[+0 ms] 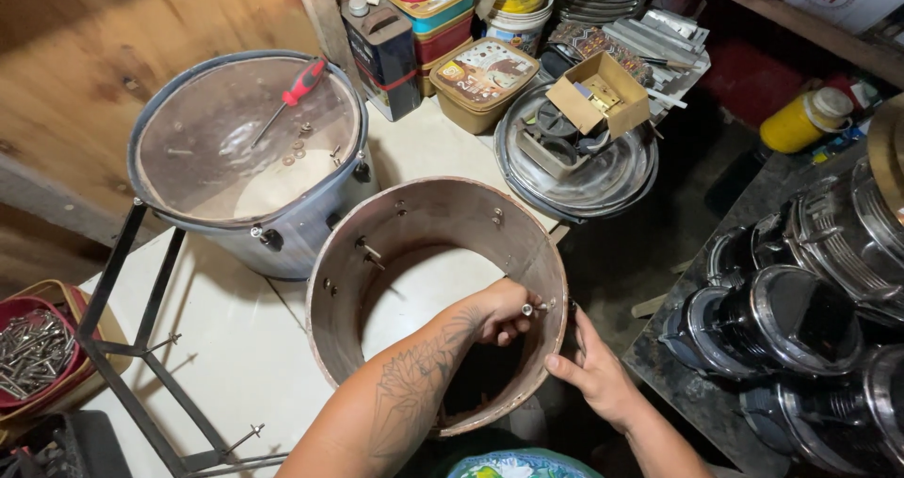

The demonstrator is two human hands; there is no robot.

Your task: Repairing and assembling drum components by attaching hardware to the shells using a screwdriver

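The left hand (504,313) reaches inside the open drum shell (438,294) on the white table (235,346), fingers closed on a small bolt (535,307) at the near wall, while the right hand (593,372) braces the outside, fingers curled against it. Good practice: keep the bolt square to its hole and the shell steady. The outer fitting is hidden behind the wall; whether the right hand grips anything cannot be told.

My left hand (502,310) is curled, fingers (524,309) pinched together, tattooed forearm stretched forward. My right hand (595,374) lies open, fingers pointing up and forward.
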